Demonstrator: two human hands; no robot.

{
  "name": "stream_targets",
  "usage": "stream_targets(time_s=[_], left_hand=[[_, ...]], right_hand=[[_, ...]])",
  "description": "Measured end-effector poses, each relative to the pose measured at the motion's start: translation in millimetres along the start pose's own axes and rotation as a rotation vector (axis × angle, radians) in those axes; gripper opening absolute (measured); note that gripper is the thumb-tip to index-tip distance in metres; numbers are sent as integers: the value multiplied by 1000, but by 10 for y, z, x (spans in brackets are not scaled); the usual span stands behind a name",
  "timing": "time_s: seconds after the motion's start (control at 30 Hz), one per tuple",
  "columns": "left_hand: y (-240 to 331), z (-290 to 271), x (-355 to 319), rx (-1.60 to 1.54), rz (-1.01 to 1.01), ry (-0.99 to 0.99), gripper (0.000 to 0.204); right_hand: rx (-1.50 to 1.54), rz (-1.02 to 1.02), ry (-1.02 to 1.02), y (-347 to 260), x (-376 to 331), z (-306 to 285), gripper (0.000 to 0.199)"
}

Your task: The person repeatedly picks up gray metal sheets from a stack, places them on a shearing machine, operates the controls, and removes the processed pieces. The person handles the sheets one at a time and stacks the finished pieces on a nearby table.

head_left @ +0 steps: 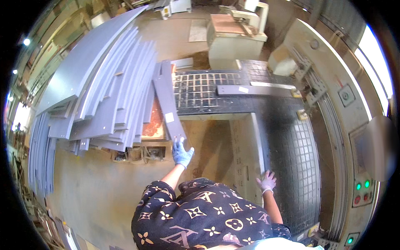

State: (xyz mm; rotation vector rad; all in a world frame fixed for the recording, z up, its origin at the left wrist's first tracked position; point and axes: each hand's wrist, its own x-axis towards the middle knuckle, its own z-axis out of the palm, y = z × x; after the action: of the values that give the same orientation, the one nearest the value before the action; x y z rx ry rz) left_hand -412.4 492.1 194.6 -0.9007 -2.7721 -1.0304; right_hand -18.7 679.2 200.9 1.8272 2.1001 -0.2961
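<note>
**Grey panel gripped at its near end, other hand on the machine table**

Head view: left hand (pixel 182 153), in a pale blue glove, closed around the near end of a long grey panel (pixel 168 105). Panel slanted up and away from that hand, its far end lying over the edge of the gridded machine table (pixel 287 141), a small white label near its middle. Just left of it, a big fanned stack of grey panels (pixel 104 87). Right hand (pixel 267 181), gloved in white, fingers spread, resting flat on the table's near left edge. Second narrow grey strip (pixel 254 90) lying across the table further back. Control panel with green and red buttons (pixel 361 191) at far right.
</note>
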Motion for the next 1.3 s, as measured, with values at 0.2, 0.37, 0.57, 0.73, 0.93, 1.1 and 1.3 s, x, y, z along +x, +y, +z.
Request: stream_targets(time_s=[0.2, 0.37, 0.57, 0.73, 0.93, 1.1, 1.3], left_hand=[[-546, -261, 642, 193, -337, 57, 95], [-245, -111, 1009, 263, -365, -233, 117], [-735, -288, 1195, 8, -465, -226, 97], [-1239, -678, 1392, 225, -477, 162, 63], [-705, -554, 1260, 283, -249, -427, 89], [-690, -455, 1236, 385, -273, -427, 97], [-591, -163, 1267, 498, -128, -556, 79]], right_hand=[[-57, 5, 9, -471, -78, -132, 103], [60, -35, 145, -569, -123, 3, 112], [-6, -223, 203, -1437, 285, -109, 113], [-50, -312, 202, -1882, 440, -189, 114], [-61, -325, 201, -2044, 527, -179, 115], [-60, -350, 193, -2024, 577, -96, 115], [-6, -267, 203, -1429, 611, 108, 116]])
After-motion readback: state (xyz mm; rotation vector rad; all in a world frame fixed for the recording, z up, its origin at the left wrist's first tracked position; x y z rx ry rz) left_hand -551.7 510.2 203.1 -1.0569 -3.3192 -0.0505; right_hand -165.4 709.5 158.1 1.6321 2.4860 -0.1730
